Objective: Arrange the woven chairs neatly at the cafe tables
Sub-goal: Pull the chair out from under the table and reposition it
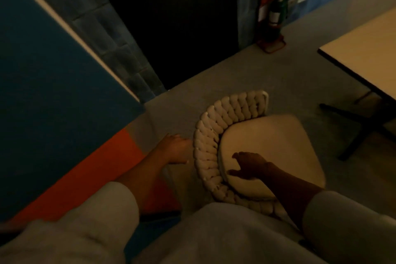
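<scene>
A woven chair (212, 135) with a thick cream braided backrest and a pale seat cushion (274, 148) stands on the grey floor just in front of me. My left hand (177, 150) is at the outer left side of the braided back, fingers fairly straight, touching or nearly touching it. My right hand (248, 167) hovers over the near left part of the cushion, fingers spread and relaxed, holding nothing. A cafe table (364, 53) with a light top and dark edge stands at the right, its dark crossed base (360, 126) beside the chair.
A teal wall panel (53, 92) with an orange lower band (102, 173) runs along the left, close to the chair. A dark doorway (182, 28) lies ahead. A fire extinguisher (276, 13) in a red stand sits by the far wall.
</scene>
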{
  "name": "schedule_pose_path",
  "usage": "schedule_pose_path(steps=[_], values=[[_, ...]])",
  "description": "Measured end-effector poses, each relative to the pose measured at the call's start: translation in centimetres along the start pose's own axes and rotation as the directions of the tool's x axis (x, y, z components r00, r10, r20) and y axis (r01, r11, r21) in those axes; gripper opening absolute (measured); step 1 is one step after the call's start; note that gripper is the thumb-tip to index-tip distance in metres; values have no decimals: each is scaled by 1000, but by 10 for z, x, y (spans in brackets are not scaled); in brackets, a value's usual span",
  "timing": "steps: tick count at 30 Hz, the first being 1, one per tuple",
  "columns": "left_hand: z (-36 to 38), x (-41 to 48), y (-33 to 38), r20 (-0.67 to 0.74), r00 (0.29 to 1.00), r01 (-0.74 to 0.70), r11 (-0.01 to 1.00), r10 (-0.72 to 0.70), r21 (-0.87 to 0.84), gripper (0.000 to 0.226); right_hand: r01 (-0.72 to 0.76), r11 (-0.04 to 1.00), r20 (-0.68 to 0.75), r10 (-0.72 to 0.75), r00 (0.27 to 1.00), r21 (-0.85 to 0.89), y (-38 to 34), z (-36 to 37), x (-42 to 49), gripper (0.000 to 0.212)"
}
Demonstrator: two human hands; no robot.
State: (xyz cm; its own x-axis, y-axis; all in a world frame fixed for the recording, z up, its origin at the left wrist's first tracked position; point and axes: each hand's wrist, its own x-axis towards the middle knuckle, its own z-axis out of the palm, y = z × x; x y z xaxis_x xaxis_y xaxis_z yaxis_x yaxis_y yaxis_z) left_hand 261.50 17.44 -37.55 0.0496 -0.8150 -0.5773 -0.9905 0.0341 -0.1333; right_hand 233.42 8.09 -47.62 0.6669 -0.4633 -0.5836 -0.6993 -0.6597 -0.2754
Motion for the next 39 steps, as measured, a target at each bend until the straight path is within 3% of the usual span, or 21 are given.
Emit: schedule_pose_path(steps=[5, 10, 14, 17, 20, 23, 27, 29, 32, 35, 39], values=[[-16, 69, 0, 0, 979, -203, 978, 203, 42, 78, -159, 970, -15, 164, 986, 182, 6, 19, -14, 86], [-16, 131, -2, -3, 943, -332, 941, 333, -63, 72, -392, 835, -16, 431, 902, 385, -2, 44, -29, 78], [-9, 189, -26, 7, 936, -338, 908, 351, -246, 75, -590, 576, 23, 704, 710, 565, -41, 70, -33, 70], [-7, 224, -48, 6, 955, -283, 915, 297, -287, 70, -643, 368, 63, 836, 545, 672, -76, 91, -24, 63], [-4, 251, -64, -31, 965, -256, 908, 261, -332, 59, -570, 116, 122, 923, 364, 814, -105, 106, -14, 49], [-3, 270, -73, -100, 967, -255, 889, 234, -380, 59, -407, -136, 196, 975, 108, 903, -123, 112, -1, 39], [3, 296, -82, -121, 986, -159, 857, 114, -490, 70, -149, -443, 416, 891, -181, 884, -137, 127, 22, 45], [8, 311, -82, -100, 993, -107, 844, 64, -525, 76, -8, -577, 552, 785, -282, 817, -139, 135, 35, 58], [19, 336, -79, -77, 996, -82, 834, 48, -546, 75, 142, -692, 689, 633, -354, 708, -141, 143, 52, 71], [24, 347, -68, -54, 998, -57, 835, 33, -547, 66, 244, -734, 767, 557, -318, 634, -142, 149, 64, 73], [29, 367, -59, -12, 1000, -23, 800, 20, -600, 66, 353, -711, 794, 555, -249, 608, -143, 153, 82, 68]])
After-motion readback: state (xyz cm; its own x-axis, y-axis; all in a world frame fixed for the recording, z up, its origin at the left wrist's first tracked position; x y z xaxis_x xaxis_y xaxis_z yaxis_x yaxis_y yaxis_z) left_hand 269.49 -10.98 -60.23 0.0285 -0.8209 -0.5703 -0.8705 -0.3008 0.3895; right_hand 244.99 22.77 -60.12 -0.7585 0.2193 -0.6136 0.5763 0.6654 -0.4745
